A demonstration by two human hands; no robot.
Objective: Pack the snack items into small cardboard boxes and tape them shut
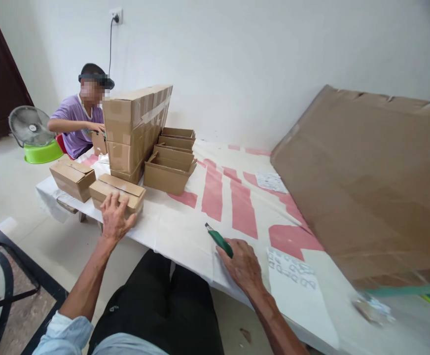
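My left hand (114, 216) rests with fingers spread on a small closed cardboard box (118, 191) at the table's left edge. My right hand (242, 264) lies on the white and red table cover (215, 207), its fingers closed round a green-handled utility knife (218, 239) whose tip points up and left. A second closed box (72, 178) sits left of the first one.
Several open cardboard boxes (170, 165) and a taller taped stack (135, 128) stand behind. A large cardboard sheet (366, 182) leans at the right. Sticker sheets (292, 271) lie near my right hand. Another person in a purple shirt (76, 123) sits at the far end beside a fan (30, 127).
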